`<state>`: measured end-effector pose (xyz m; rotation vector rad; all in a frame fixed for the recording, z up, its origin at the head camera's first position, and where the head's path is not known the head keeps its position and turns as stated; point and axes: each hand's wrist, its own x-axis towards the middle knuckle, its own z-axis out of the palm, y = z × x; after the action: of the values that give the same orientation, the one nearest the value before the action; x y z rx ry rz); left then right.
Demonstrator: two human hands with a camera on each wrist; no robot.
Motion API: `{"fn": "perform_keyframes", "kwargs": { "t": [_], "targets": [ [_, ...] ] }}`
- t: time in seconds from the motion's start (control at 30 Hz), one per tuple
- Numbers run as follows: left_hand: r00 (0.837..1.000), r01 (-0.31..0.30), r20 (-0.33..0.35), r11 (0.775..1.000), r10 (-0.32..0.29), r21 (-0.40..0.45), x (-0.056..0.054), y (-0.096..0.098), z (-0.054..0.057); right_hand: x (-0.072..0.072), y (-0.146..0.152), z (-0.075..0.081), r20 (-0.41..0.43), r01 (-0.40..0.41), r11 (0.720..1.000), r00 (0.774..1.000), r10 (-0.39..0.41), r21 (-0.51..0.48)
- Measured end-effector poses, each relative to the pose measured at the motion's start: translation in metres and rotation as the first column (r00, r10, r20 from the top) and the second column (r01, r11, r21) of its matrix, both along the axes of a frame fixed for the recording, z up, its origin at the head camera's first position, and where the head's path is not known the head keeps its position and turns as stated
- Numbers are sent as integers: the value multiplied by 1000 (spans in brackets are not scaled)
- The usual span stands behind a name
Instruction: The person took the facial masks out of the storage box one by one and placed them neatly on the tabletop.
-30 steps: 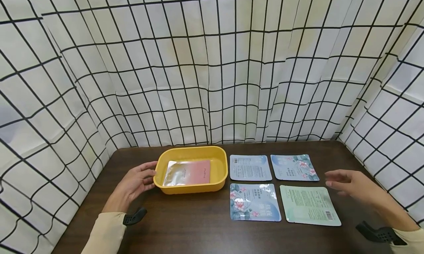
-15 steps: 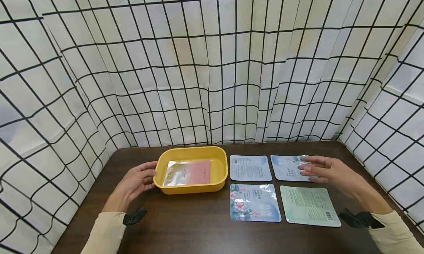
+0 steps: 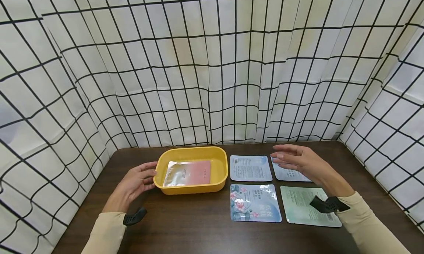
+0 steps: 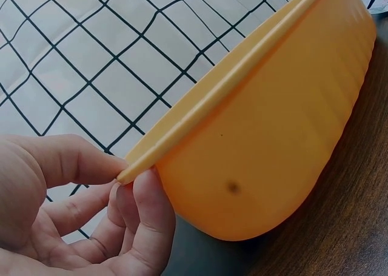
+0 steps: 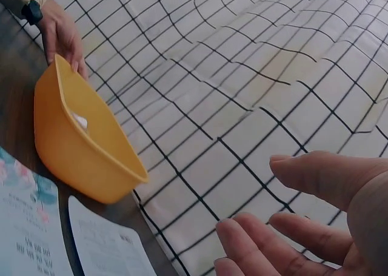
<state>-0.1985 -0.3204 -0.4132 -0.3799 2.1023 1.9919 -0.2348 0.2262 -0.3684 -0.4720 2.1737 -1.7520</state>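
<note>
My left hand (image 3: 134, 181) pinches the left rim of a yellow plastic basin (image 3: 193, 189); in the left wrist view the thumb lies over the rim (image 4: 182, 127) with fingertips beneath. Inside the basin lies a pink and silver sachet (image 3: 188, 173). Over the back-right sachet (image 3: 287, 172), light blue and printed, hovers my right hand (image 3: 304, 162), which hides part of it. Its fingers are spread and loosely bent around nothing, as the right wrist view shows. Just left of it lies a pale blue sachet (image 3: 250, 168) with small print and a barcode.
Nearer the front lie a blue floral sachet (image 3: 255, 203) and a light green sachet (image 3: 299, 206), the latter partly under my right wrist. The dark wooden table (image 3: 185, 224) is bounded by a white black-grid curtain (image 3: 212, 81) behind and at both sides.
My right hand has moved left from beyond the right end of the sachets to above the back-right one. The left hand, basin and sachets stay where they were.
</note>
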Motion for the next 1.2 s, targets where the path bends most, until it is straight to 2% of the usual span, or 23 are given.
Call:
{"fn": "perform_keyframes", "kwargs": {
  "t": [0.17,0.33,0.57,0.77,1.2],
  "targets": [
    [1000,-3,-2,1000,3,-5,0,0,0,-6,-21,4,12,5,1000,1000,-5,-22],
    [1000,-1,-2,1000,1,-7,0,0,1,-12,-39,5,-3,-15,1000,1000,14,-17],
    [1000,5,-9,1000,-5,1,1,0,0,-22,-65,6,15,-40,997,999,41,-64],
    [1000,-2,-6,1000,2,0,1,0,0,-29,-86,5,42,-54,993,997,59,-101],
    [1000,-10,-1,1000,10,1,1,1,0,-40,-130,-1,54,-121,987,990,127,-107]
  ]
}}
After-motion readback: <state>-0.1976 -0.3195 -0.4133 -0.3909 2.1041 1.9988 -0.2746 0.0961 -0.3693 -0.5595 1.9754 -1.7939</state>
